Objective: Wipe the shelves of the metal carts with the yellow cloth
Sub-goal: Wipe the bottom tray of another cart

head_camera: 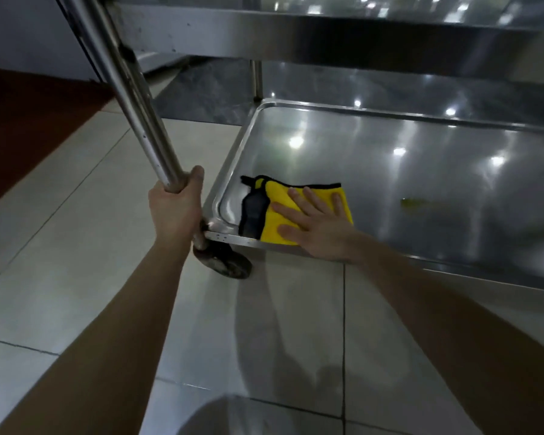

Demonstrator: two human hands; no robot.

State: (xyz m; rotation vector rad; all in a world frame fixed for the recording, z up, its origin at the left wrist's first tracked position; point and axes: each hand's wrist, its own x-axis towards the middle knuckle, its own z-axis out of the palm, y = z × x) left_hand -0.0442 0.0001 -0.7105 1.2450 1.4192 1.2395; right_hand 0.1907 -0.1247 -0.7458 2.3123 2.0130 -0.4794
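Note:
A shiny metal cart fills the right of the head view. Its bottom shelf (421, 171) is a shallow steel tray near the floor. A yellow cloth (275, 226) with black edging and a dark grey underside lies folded in the shelf's near left corner. My right hand (314, 224) presses flat on the cloth with fingers spread. My left hand (178, 205) is wrapped around the lower end of the cart's slanted corner post (132, 98). An upper shelf (296, 29) crosses the top of the view.
A black caster wheel (225, 265) sits under the cart's near left corner. Pale floor tiles (76, 246) spread below and to the left. A dark red floor strip (19, 130) runs at the far left. A yellowish smear (416, 203) shows on the shelf.

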